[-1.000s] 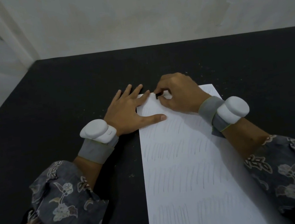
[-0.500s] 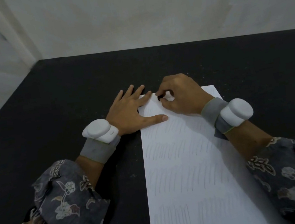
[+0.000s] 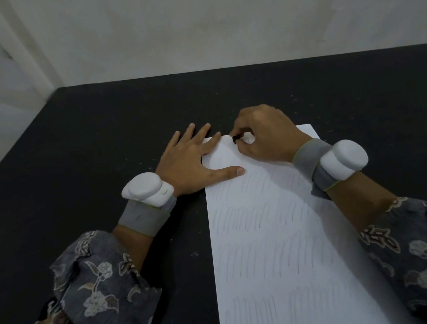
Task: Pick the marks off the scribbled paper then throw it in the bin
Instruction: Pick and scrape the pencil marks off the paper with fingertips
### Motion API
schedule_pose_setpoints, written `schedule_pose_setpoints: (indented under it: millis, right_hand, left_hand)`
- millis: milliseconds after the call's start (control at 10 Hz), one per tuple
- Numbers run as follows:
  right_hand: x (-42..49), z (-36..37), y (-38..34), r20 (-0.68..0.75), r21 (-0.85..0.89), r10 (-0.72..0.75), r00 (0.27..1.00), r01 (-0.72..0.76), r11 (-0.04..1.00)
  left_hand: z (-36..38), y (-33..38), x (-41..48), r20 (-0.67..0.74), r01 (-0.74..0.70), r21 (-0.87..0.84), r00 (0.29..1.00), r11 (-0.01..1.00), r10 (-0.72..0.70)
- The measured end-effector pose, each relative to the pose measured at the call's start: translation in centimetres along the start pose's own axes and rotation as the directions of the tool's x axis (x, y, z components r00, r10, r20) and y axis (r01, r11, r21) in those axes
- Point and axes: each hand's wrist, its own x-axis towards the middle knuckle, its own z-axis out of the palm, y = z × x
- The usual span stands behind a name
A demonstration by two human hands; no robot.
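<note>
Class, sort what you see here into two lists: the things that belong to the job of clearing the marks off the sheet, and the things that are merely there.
Belongs to the job:
- scribbled paper
- small black eraser, pinched in the right hand
- left hand, flat on the paper's left edge

Merely there:
- black table
- white wrist devices on grey bands
- wall

No bin is in view.

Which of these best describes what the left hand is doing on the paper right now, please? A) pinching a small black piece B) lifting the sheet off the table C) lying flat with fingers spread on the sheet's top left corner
C: the left hand lies flat, fingers spread, on the top left corner of the paper; the right hand pinches the small black piece.
</note>
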Motion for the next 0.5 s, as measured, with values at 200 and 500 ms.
schedule_pose_setpoints:
  millis: [200,500]
  right_hand:
    - [-0.16,0.23,-0.59,0.016,0.069,-0.022,1.0,0.021,0.997]
    - [-0.01,0.06,-0.82,0.024,0.053,-0.021,0.999,0.02,0.998]
  left_hand:
    - [-0.07,-0.02,0.06,0.004,0.003,0.009,1.0,1.0,-0.003]
    - [0.15,-0.16,0.07,-0.009,-0.004,-0.008,1.0,1.0,0.004]
